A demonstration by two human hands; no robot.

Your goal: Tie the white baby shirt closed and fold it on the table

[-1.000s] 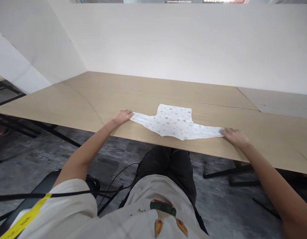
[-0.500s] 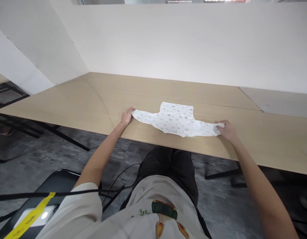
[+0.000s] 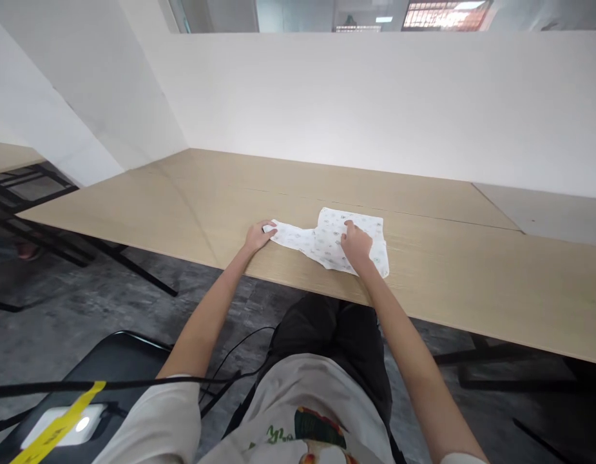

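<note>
A small white long-sleeved baby shirt [image 3: 329,241] with a fine scattered print lies on the wooden table, near its front edge. One sleeve stretches out to the left, where my left hand [image 3: 259,237] pinches its cuff between thumb and fingers. The other sleeve is turned inward over the body of the shirt. On top of the shirt's middle rests my right hand [image 3: 357,245], its fingers curled on the fabric at the folded sleeve. The hand partly hides that sleeve's end.
The light wooden table [image 3: 230,187] runs along a white partition wall [image 3: 326,103]. At the lower left stands a black chair [image 3: 118,361] with a white device [image 3: 68,425] and yellow tape [image 3: 58,428]. A black cable [image 3: 133,383] crosses beside my left arm.
My right hand has moved left from the outstretched right sleeve, folding it across the shirt's body. My left hand stays at the left cuff. The view has tilted up slightly.
</note>
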